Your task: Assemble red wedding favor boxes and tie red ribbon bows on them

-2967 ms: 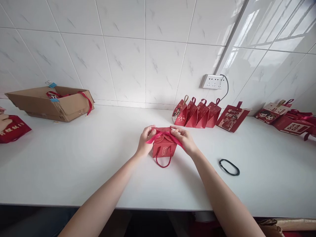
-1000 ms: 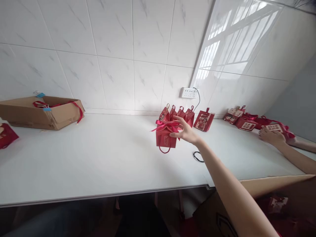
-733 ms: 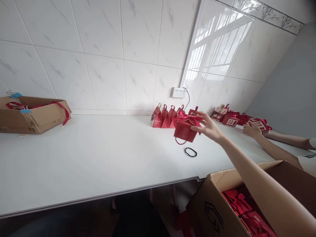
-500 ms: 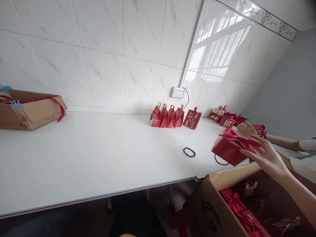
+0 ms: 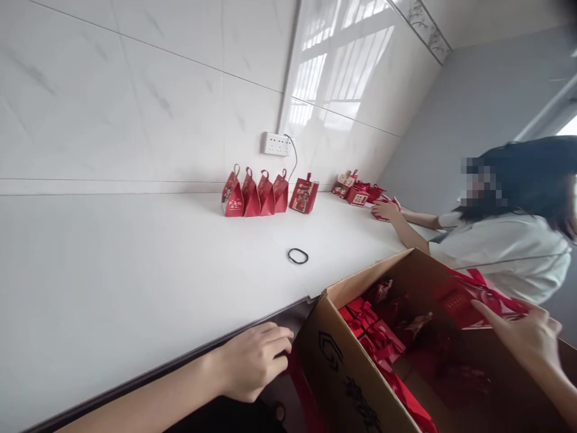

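My right hand [image 5: 529, 337] grips a red gift box [image 5: 466, 304] with a ribbon bow, thumb on the near side. It holds the box over the right part of a large open carton [image 5: 333, 355]. Several red gift boxes with bows [image 5: 383, 340] lie inside along the carton's left side, and darker ones sit deeper down. My left hand [image 5: 259, 361] is by the table's front edge, just left of the carton. Its fingers are loosely bent and apart, with nothing visible in them.
On the white table [image 5: 135, 282] several red triangular boxes [image 5: 255, 195] stand by the wall, with another red box [image 5: 303, 195] beside them. A black ring [image 5: 298, 256] lies nearer. At right, a co-worker [image 5: 505, 246] handles a red box. A socket strip [image 5: 276, 144] is on the wall.
My view has turned right. My right hand has carried the gift box from near the table edge to over the carton's interior. My left hand has come into view.
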The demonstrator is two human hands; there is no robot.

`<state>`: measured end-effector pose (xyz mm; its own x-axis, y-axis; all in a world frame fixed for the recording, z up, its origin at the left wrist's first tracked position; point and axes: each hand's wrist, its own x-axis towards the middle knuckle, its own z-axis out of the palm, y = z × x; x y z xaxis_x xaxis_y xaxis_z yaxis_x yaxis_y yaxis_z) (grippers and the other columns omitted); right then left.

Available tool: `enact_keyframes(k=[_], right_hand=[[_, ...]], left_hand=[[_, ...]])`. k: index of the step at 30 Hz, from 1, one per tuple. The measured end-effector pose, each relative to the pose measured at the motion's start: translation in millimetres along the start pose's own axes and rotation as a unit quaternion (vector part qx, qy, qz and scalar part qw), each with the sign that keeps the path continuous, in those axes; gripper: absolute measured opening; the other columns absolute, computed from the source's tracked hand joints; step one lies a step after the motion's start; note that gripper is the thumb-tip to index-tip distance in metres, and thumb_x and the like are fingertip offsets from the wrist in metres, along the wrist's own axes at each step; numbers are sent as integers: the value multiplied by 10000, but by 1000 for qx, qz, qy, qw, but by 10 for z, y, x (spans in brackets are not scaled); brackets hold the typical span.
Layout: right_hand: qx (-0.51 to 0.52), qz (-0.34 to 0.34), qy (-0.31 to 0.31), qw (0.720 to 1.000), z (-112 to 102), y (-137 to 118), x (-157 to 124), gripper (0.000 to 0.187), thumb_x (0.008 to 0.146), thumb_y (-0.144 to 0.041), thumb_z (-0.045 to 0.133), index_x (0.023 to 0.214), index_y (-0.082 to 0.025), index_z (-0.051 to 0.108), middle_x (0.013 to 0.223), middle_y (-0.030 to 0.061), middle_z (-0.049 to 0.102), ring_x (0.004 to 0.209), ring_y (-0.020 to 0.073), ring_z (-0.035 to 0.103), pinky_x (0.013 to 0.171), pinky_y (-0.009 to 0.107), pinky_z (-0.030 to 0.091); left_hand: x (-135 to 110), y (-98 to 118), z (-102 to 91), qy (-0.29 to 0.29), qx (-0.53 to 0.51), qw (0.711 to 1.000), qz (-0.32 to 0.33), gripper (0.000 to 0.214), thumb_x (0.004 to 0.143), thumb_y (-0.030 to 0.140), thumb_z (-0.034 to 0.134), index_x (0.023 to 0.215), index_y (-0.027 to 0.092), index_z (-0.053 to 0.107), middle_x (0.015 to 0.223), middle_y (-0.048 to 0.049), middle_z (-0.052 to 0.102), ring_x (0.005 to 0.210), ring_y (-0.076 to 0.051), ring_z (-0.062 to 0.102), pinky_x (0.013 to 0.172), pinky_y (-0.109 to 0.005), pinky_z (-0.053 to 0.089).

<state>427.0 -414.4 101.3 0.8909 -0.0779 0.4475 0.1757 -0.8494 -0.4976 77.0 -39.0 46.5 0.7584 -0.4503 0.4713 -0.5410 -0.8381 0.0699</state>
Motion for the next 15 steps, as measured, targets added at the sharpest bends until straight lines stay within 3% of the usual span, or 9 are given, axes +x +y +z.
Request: enact_keyframes(k=[2,6,10,12,15], right_hand=[[24,61,-20,998,5,3,-134,692,590,-699,617,1107,-268,459,917,149,446,1257,452,338,947,587,399],[-8,47,-56,997,53,111,-320,708,629,-659,587,1117,-170,436,1073,225,413,1254,435,341,970,521,404],[-63,-62,-88,992,109,215,-449,679,669,-653,533,1132,-175,400,1145,225,401,1212,407,408,952,479,425],[-66,-82,-110,988,129,263,-495,655,662,-632,541,1121,-189,392,1163,206,388,1130,389,486,950,466,437],[-56,-85,-131,986,105,375,-530,637,629,-593,577,1093,-201,387,1178,193,364,1115,380,505,951,457,450]], left_hand=[[86,-148,-55,29,15,999,26,168,739,62,488,839,137,600,922,-91,651,1046,-246,562,900,-354,476],[322,-565,-180,85,-8,996,23,244,790,17,398,882,144,584,870,-73,646,926,-184,574,866,-326,490],[337,-916,-130,152,-40,982,-108,237,837,44,360,854,172,559,811,-48,627,855,-164,570,776,-311,511],[265,-978,-111,181,-50,969,-163,216,851,74,368,853,178,557,811,-41,625,858,-163,572,779,-314,509],[147,-971,-139,176,-52,963,-195,202,849,91,389,859,182,568,824,-38,632,887,-165,571,807,-316,497]])
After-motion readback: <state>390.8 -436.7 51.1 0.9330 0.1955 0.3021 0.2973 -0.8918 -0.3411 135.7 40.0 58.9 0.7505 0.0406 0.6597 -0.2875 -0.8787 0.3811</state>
